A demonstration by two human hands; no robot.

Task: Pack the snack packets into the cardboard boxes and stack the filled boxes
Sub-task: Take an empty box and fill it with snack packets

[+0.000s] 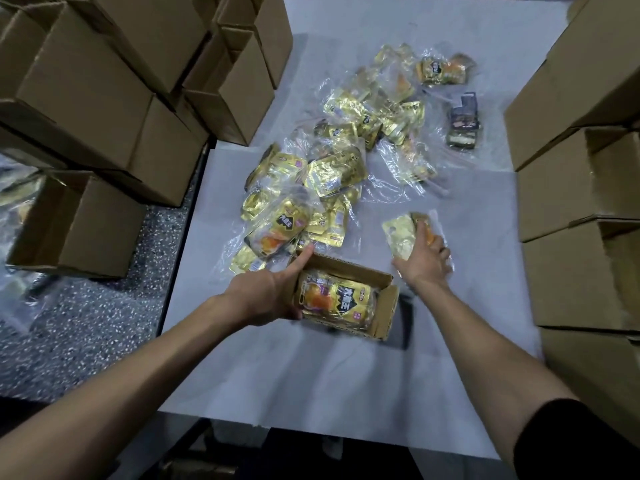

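Packet (398, 237) on tabletop (311, 375), just beyond box (384, 317) to its right | right hand (427, 261) clutches it, the nearer hand | left hand (266, 296) grips box's left wall, thumb along far rim | box open, partly filled; next move looks short, back and left.

L boxes (104, 84), R boxes (571, 174) wall the sides, packet pile (332, 168) mid, near tabletop (311, 382) free
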